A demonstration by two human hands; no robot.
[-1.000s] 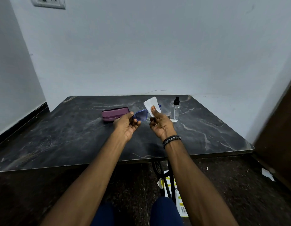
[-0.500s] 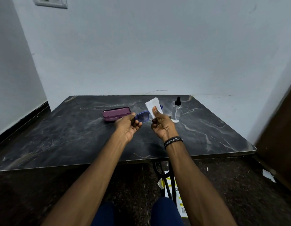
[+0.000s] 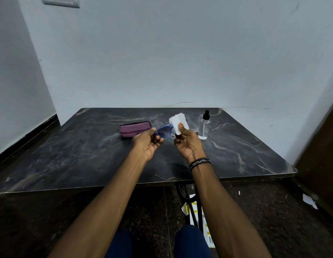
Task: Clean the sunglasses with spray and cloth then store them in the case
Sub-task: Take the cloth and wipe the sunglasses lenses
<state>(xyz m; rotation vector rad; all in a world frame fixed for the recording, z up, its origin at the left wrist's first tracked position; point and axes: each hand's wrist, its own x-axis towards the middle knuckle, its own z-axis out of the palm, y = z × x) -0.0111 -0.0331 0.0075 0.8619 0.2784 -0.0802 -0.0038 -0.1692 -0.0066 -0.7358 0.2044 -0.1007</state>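
Blue-framed sunglasses are held above the dark marble table. My left hand grips their left end. My right hand pinches a white cloth over the right lens, thumb on top; that lens is hidden by the cloth. A closed purple case lies on the table just behind my left hand. A clear spray bottle with a black nozzle stands upright to the right of my right hand, apart from it.
The table stands against a pale wall, with a wall at the left too. A dark door or cabinet is at the right. Under the table are black metal legs, a yellow-and-white packet and paper scraps on the floor.
Both hands stay together over the table with the sunglasses and cloth; my right thumb has shifted slightly on the cloth. Case and bottle have not moved.
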